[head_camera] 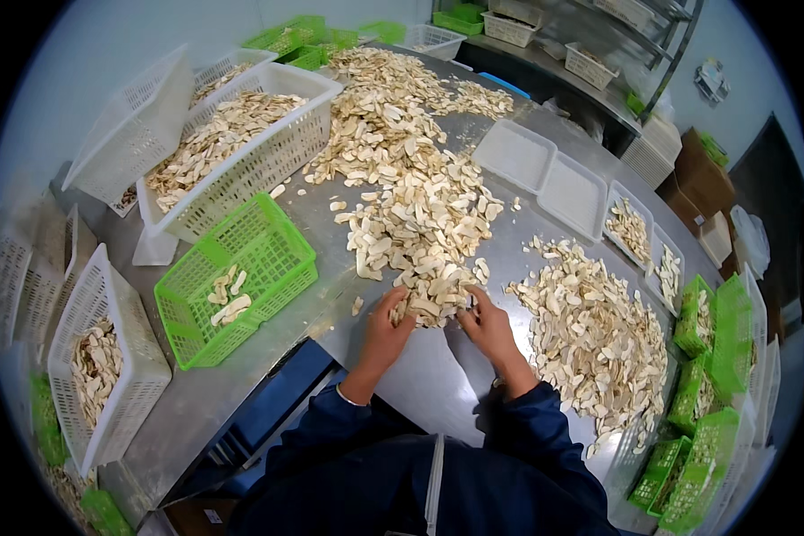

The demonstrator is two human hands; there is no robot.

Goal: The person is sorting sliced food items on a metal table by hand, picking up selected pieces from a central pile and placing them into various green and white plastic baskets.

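Note:
A long heap of pale dried slices [435, 194] runs from the back of the steel table [348, 328] to just before me. At its near end, my left hand [385, 329] rests against the slices on the left side, its thumb and fingers around some of them. Opposite it, my right hand [492, 329] touches the right side, thumb and forefinger apart. Slices partly cover the fingertips of both hands, so a firm grip cannot be made out. To the right lies a second, wide heap of slices [593, 335], apart from the first.
A green basket [295, 264] with a few slices stands left. Behind it is a filled white crate [261, 167]; another white crate [130, 395] sits nearer. Shallow white trays [571, 194] line the far right edge. Small green baskets [730, 335] stand at far right.

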